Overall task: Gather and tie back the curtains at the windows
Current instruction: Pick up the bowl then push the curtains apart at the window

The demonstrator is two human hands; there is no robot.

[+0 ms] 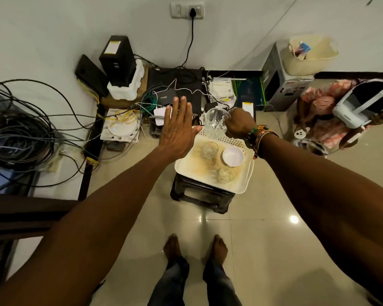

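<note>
No curtain or window shows in the head view. My left hand (177, 127) is stretched out flat with straight fingers, above the floor clutter and just left of a cream tray (245, 182). My right hand (239, 124) grips a clear cut-glass jug (215, 123) and holds it over the tray's far end. The tray sits on a small dark stool (199, 197) and carries two small glasses (210, 149) (226, 174) and a white bowl (233, 156).
Routers, black boxes and tangled cables (20, 133) crowd a low white ledge at left and along the wall. A plugged wall socket (187, 10) is above. At right a person sits on the floor beside a white headset (363, 104), boxes and a cream basket (312, 55). My bare feet stand on glossy tiles.
</note>
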